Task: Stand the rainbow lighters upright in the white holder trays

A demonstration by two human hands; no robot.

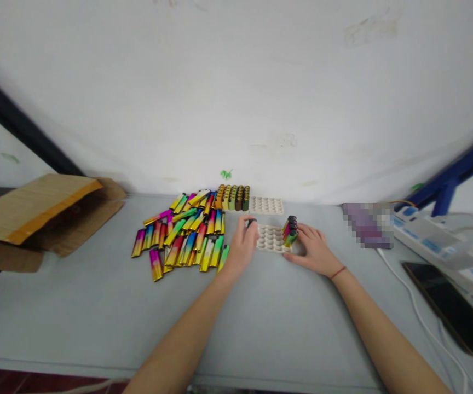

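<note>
My left hand is closed around a lighter whose dark top shows above the fingers, at the left edge of a white tray with round cells. At the tray's right end, a column of colourful lighters stands upright. My right hand rests beside them with thumb and fingers apart, around the tray's right corner. Many shiny multicoloured lighters lie in a loose pile left of my left hand.
Behind stand a filled block of lighters and a second white tray against the wall. An open cardboard box is at left. On the right lie a dark phone, white cables and a power strip.
</note>
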